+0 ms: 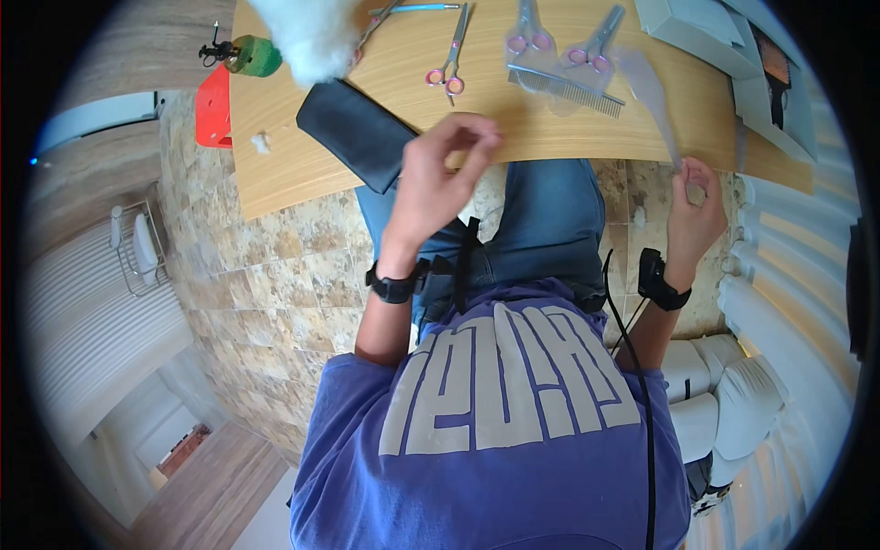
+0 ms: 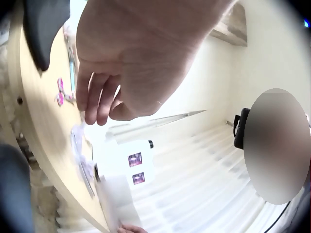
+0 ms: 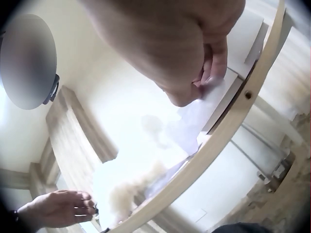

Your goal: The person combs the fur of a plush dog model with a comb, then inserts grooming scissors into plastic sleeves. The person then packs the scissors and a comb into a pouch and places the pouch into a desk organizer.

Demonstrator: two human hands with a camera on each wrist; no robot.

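Head view — right hand (image 1: pixel 697 215) pinched one end of a translucent plastic sleeve (image 1: pixel 649 90) at the desk (image 1: pixel 275 179) edge, right of metal comb (image 1: pixel 566 90) — left hand (image 1: pixel 426 183), fingers loosely bent, hovered by black pouch (image 1: pixel 357 133).

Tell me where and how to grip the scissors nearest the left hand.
The scissors are probably best gripped by the pink rings, coming from the person's side of the table: the rings lie nearest the left hand, the blades point away.
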